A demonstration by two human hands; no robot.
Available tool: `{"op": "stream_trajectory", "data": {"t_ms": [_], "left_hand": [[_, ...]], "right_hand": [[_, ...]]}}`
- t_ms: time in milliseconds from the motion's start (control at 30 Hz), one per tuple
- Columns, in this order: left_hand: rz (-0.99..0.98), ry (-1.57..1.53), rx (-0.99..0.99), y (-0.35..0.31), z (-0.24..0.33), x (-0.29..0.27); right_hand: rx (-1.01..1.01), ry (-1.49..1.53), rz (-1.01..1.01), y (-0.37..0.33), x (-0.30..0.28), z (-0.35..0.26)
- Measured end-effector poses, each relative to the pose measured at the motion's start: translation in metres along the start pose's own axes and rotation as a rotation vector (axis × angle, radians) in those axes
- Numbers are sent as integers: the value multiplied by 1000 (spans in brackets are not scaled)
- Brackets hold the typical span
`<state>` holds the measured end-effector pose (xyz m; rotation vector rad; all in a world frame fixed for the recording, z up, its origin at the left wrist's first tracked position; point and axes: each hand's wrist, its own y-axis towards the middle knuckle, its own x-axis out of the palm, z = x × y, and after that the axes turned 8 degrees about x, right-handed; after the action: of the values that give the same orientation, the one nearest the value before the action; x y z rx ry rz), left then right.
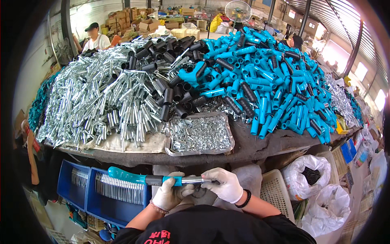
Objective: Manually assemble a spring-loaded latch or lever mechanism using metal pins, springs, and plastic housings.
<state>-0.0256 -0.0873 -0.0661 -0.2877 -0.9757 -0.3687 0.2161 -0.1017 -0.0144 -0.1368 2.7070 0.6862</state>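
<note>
In front of my body lies a long teal-and-black tube assembly point(126, 175), roughly level, with a curved, rounded teal end at the left and a shiny metal tube at the right. My left hand point(167, 196), in a white glove, is closed around its middle, by the black sleeve and a short teal section. The gloved fingers of my right hand point(226, 185) pinch the metal end; whether a small part is between them I cannot make out. Just beyond, at the table edge, sits a shallow metal tray point(199, 153) of small metal pieces.
The table point(252, 146) bears heaps of silver metal tubes point(109, 93), black sleeves point(168, 96) and teal handles point(264, 81). Blue bins point(115, 210) with rows of thin metal strips stand at left. At right are a cream crate point(276, 191) and white sacks point(290, 175). People work beyond.
</note>
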Motion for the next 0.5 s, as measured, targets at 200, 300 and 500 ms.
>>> {"op": "stream_trajectory", "data": {"t_ms": [200, 300, 500], "left_hand": [[-75, 206, 28, -17, -1, 12], [23, 182, 23, -20, -5, -4], [122, 132, 73, -28, -16, -1]], "right_hand": [[255, -44, -112, -17, -1, -6], [233, -94, -163, -26, -3, -5], [307, -12, -93, -38, 1, -14]]}}
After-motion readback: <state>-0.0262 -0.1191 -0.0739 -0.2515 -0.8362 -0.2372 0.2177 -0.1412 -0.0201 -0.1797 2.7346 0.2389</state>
